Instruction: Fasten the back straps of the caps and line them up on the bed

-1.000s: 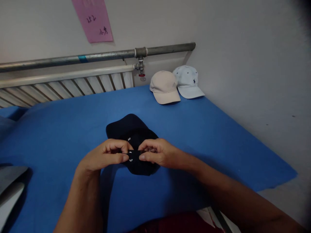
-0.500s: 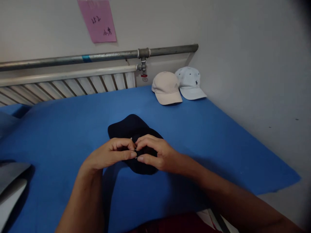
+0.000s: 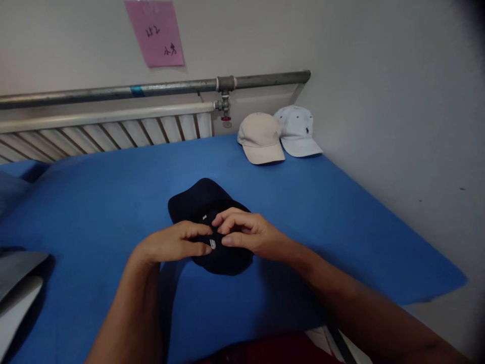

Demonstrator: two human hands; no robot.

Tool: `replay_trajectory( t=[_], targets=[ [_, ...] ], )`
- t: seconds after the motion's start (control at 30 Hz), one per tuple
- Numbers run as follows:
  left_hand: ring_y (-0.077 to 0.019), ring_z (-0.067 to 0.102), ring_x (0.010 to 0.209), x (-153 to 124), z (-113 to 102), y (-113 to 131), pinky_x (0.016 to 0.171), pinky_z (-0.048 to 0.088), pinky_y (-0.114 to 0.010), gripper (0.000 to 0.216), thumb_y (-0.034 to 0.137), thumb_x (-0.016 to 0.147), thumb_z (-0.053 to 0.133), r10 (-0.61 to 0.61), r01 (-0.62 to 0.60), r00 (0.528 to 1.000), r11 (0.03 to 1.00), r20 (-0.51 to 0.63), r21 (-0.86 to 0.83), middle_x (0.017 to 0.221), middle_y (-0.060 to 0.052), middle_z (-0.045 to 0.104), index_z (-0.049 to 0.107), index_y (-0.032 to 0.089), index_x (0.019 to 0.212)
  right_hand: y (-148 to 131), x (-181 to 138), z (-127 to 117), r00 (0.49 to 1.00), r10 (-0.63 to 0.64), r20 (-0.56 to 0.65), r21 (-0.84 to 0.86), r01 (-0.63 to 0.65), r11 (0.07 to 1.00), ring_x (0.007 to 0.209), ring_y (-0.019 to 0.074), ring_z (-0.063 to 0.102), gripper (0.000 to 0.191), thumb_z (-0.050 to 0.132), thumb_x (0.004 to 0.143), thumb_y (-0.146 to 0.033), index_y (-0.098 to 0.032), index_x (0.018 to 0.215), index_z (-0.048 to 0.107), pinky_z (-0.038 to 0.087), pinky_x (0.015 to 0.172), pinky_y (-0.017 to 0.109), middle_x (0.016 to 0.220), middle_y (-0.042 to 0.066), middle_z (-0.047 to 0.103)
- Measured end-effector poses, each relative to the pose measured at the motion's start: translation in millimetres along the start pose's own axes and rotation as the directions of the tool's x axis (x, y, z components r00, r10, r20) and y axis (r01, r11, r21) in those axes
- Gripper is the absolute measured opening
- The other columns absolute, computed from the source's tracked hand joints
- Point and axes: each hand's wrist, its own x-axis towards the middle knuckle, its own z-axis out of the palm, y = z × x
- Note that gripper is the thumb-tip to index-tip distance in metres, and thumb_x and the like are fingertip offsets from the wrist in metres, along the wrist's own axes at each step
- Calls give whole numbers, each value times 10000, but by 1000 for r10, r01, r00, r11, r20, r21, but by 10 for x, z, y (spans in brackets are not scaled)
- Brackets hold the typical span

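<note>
A dark navy cap (image 3: 200, 202) lies on the blue cloth (image 3: 113, 202) in the middle of the view, its back turned toward me. My left hand (image 3: 172, 243) and my right hand (image 3: 244, 233) meet over the cap's rear strap, where a small metal buckle (image 3: 212, 244) shows between the fingertips. Both hands have curled, pinching fingers on that strap. The cap's near part is partly hidden under my fingers.
A beige cap (image 3: 259, 136) and a pale blue cap (image 3: 297, 129) sit at the far right corner by the wall. A radiator (image 3: 113, 129) and a metal pipe (image 3: 151, 91) run along the back. A grey object (image 3: 18, 283) lies at the left edge.
My hands have closed in together over the strap and shifted slightly away from me. The round buckle seen between them earlier now shows turned, as a small flat plate.
</note>
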Motion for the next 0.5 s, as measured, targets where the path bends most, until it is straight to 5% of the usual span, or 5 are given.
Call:
replay_trajectory(
  t=[0.13, 0.5],
  targets=[
    [-116, 451, 690, 104, 17, -43, 644, 364, -250, 141, 244, 786, 584, 8, -10, 996, 999, -84, -33, 769, 22, 538, 634, 169, 894, 67, 11, 5, 1000, 2, 31, 91, -5, 996, 910, 132, 582, 46, 675, 779, -182, -195, 805, 640, 443, 858, 310, 935, 8, 626],
    [-116, 571, 792, 218, 52, -103, 746, 409, -236, 264, 179, 671, 717, 23, -190, 941, 860, -337, -473, 832, 0, 658, 712, 183, 935, 127, 42, -17, 984, 101, -150, 103, -86, 991, 672, 100, 540, 66, 656, 771, -252, -195, 795, 634, 423, 663, 254, 716, -28, 606]
  ],
)
